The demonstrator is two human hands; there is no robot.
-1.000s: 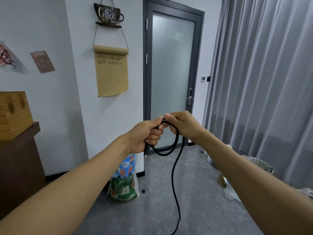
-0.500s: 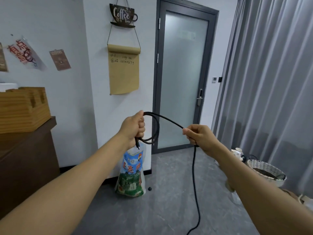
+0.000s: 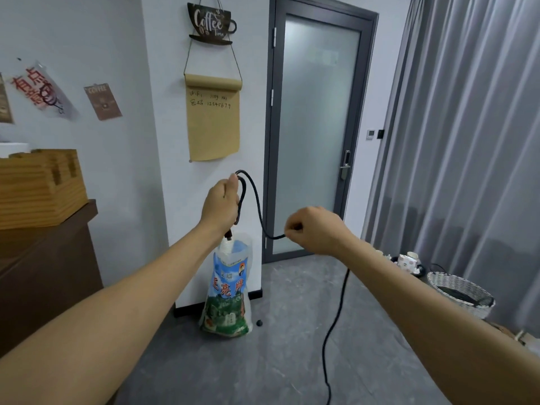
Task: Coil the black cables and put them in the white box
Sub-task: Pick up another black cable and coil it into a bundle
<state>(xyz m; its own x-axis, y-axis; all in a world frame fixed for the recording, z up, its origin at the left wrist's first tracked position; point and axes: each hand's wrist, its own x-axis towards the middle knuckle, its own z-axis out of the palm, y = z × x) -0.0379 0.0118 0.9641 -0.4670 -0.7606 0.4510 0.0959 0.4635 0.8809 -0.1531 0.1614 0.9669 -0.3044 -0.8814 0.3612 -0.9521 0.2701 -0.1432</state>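
Left hand [image 3: 221,203] grips a looped black cable [image 3: 256,200] in curled fingers, under a "Coffee Time" sign [image 3: 211,24]. Right hand [image 3: 314,229] pinches the cable, which trails to the near floor.

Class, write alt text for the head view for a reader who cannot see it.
A left hand grips a small loop of black cable while the right hand pinches it further along; the rest trails to the grey floor.

The black cable [image 3: 253,197] vanishes inside the right hand [image 3: 314,229] and behind its forearm, then runs off the bottom edge.
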